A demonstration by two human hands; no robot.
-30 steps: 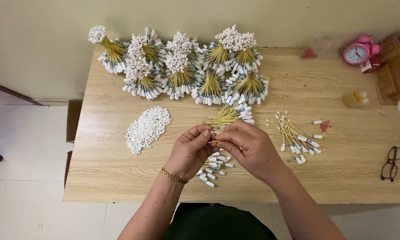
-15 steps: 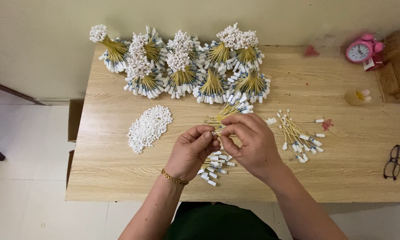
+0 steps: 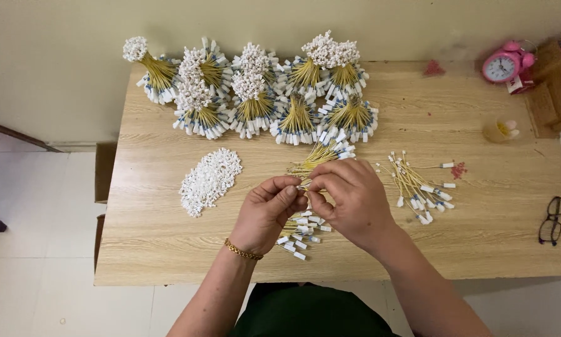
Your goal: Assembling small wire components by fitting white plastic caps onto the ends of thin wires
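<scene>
Two hands, left [image 3: 266, 212] and right [image 3: 349, 201], pinch one yellow stick [image 3: 303, 185] at centre; about ten bundles [image 3: 255, 93] above, white pile [image 3: 210, 180] left, clock [image 3: 503, 64] upper right

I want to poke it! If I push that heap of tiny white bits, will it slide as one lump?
Probably not: the white heap looks like many loose little pieces, so it would likely scatter. They seem light, and some might roll across the smooth wooden table.

Stick pile [image 3: 300, 234] partly under hands [image 3: 311, 203].
</scene>
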